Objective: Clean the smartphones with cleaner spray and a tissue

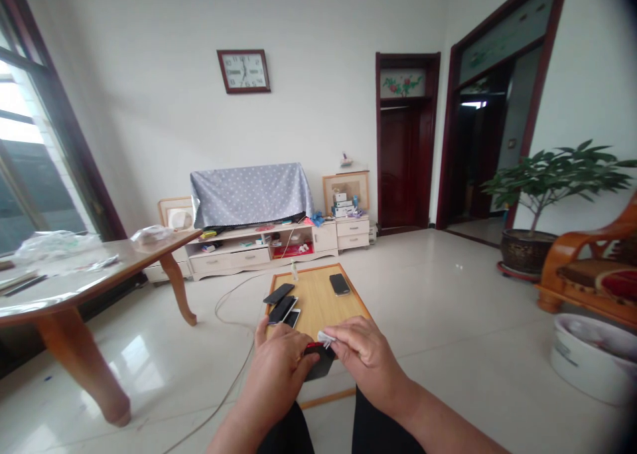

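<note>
The left hand (276,368) is closed around a black phone (319,364), and this phone sits at the near edge of the wooden board (318,308), with its lower part going past that edge. The right hand (368,358) is narrow, its thumb and fingers pinching a small white cloth (326,338) and holding it against the top of the phone (a little red thing (313,344) shows there, but I cannot tell what it is). Along the left edge of the board lie three phones close together: a black one (279,293), a second black one (281,309) and a white one (292,318). A fourth phone (339,284) lies alone near the far right corner. A small bottle (294,273) stands at the far edge, and a thin cable (233,368) runs over the floor left of the board
</note>
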Demonstrator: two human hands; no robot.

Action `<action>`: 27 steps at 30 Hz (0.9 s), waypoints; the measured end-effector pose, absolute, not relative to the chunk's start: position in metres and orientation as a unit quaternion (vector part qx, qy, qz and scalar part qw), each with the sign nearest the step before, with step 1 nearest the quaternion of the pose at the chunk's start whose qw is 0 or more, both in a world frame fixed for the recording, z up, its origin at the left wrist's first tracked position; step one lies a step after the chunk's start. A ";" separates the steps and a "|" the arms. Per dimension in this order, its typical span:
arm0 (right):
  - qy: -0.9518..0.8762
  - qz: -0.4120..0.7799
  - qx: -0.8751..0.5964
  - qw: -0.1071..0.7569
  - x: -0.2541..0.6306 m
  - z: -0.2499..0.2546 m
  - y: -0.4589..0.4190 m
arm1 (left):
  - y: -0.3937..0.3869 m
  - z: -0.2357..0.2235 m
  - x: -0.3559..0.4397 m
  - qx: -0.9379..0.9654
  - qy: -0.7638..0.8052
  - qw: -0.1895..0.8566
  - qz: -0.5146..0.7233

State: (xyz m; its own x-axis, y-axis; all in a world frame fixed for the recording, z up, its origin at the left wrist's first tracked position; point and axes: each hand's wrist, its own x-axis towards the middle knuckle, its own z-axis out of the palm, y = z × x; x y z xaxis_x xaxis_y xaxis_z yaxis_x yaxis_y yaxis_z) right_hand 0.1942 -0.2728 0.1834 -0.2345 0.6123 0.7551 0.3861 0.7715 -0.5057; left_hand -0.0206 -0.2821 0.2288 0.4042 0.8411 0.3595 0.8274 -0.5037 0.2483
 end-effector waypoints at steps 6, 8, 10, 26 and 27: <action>-0.827 0.057 -0.298 0.472 0.208 0.179 -0.275 | -0.287 0.234 -0.023 0.851 0.483 -0.023 0.204; -0.830 0.054 -0.307 0.463 0.208 0.179 -0.275 | -0.288 0.237 -0.018 0.858 0.476 -0.038 0.192; -0.833 0.046 -0.315 0.453 0.203 0.184 -0.275 | -0.288 0.241 -0.011 0.863 0.472 -0.051 0.172; -0.832 0.030 -0.333 0.443 0.195 0.197 -0.270 | -0.285 0.242 -0.010 0.868 0.470 -0.067 0.146; -0.833 0.029 -0.333 0.440 0.196 0.198 -0.269 | -0.286 0.243 -0.012 0.865 0.473 -0.063 0.153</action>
